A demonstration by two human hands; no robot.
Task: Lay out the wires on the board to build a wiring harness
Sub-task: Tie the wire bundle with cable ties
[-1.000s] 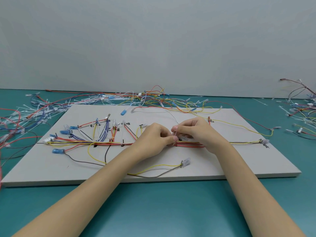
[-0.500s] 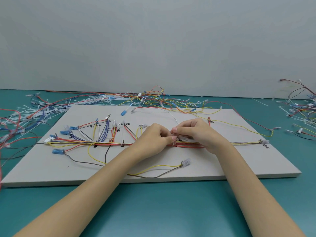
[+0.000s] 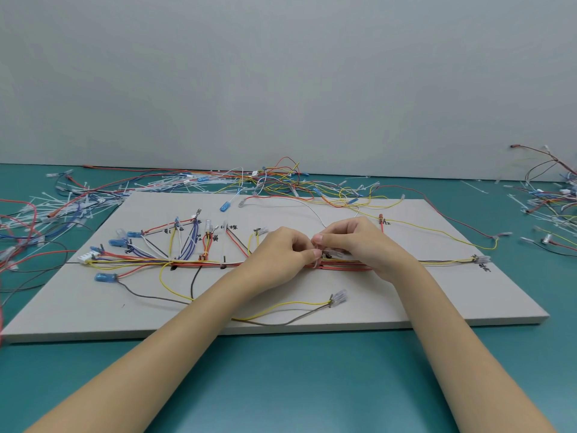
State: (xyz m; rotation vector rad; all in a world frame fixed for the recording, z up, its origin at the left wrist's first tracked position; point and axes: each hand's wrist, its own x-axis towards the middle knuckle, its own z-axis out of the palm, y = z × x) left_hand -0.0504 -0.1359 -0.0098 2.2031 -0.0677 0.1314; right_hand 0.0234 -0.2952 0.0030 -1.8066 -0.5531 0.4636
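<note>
Wire bundle point(image 3: 193, 262) lies across the board point(image 3: 93, 304); loose wires point(image 3: 274, 182) behind it, seemingly tangled

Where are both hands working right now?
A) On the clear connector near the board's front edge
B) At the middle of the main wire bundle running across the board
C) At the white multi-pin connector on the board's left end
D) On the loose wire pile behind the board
B: the left hand and right hand meet fingertip to fingertip over the main wire bundle at mid-board, pinching something small and pale there.
</note>
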